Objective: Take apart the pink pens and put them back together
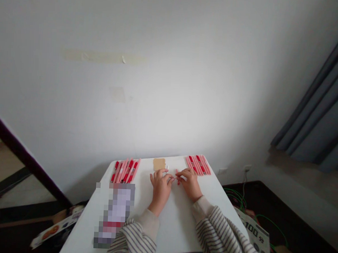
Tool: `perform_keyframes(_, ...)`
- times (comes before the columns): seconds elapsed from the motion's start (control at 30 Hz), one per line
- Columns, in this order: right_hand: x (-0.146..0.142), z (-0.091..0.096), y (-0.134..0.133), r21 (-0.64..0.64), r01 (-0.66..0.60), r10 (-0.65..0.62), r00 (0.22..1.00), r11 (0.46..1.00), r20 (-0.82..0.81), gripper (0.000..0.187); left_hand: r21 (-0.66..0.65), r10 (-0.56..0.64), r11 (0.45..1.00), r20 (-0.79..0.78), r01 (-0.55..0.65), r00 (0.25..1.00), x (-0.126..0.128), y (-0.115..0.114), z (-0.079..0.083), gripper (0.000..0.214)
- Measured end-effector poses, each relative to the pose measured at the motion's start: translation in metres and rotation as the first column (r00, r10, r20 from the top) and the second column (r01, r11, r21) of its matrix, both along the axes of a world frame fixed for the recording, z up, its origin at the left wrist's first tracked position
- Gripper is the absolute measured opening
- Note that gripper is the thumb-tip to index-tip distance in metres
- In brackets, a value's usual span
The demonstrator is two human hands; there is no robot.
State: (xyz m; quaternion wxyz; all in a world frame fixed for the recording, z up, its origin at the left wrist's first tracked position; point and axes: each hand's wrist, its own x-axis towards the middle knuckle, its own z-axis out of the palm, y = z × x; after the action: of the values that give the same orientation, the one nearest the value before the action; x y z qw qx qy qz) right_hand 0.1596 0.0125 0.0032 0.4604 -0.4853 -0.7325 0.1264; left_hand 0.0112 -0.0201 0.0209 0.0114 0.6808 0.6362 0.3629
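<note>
My left hand (160, 185) and my right hand (189, 182) rest together on the white table (143, 200), fingers curled and tips meeting around a small pink-red pen (178, 178). A row of pink and red pens (125, 171) lies at the back left of the table. Another row of pink and red pens (198, 164) lies at the back right, just beyond my right hand. A small tan card (159, 164) lies at the far edge between the two rows. Both sleeves are striped.
A blurred-out object (115, 210) lies on the table's left side. The table stands against a white wall. Green cables (238, 198) and a printed box (255, 233) are on the floor at right; a grey curtain (320, 114) hangs far right.
</note>
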Motion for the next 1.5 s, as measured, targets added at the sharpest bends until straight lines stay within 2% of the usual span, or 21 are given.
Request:
perform_keyframes(0.2, 0.0011, -0.0040, 0.0030, -0.047, -0.011, 0.008, 0.998, 0.999, -0.065, 0.017, 0.003, -0.010, 1.000, 0.011, 0.010, 1.000, -0.0005, 0.0001, 0.0006, 0.010)
perform_keyframes(0.5, 0.0003, -0.0030, 0.0024, -0.060, 0.002, -0.005, 0.999, 0.998, -0.047, 0.015, 0.014, -0.014, 1.000, 0.002, 0.014, 1.000, -0.0004, -0.0004, 0.0003, 0.010)
perform_keyframes(0.8, 0.0017, -0.0030, 0.0031, -0.001, 0.050, -0.049, 0.998, 0.999, 0.034, 0.021, 0.014, 0.029, 0.999, 0.002, -0.029, 1.000, -0.0018, -0.0001, 0.0024, 0.012)
perform_keyframes(0.93, 0.0040, -0.0030, 0.0030, 0.045, 0.071, -0.077, 0.988, 0.996, 0.135, 0.025, 0.024, 0.084, 0.996, 0.008, -0.084, 0.996, -0.0028, -0.0005, 0.0025, 0.013)
perform_keyframes(1.1, 0.0028, -0.0018, -0.0021, 0.078, 0.039, -0.058, 0.965, 0.996, 0.255, 0.032, 0.026, 0.130, 0.991, 0.023, -0.130, 0.991, -0.0042, -0.0001, 0.0015, 0.014)
perform_keyframes(1.27, 0.0019, -0.0010, -0.0041, 0.091, 0.030, -0.057, 0.949, 0.995, 0.310, 0.027, 0.023, 0.144, 0.989, 0.022, -0.144, 0.989, -0.0040, -0.0002, 0.0022, 0.014)
perform_keyframes(1.5, 0.0018, -0.0038, -0.0012, 0.106, 0.046, -0.076, 0.951, 0.993, 0.301, 0.019, 0.044, 0.150, 0.988, 0.015, -0.151, 0.989, -0.0042, -0.0002, 0.0027, 0.015)
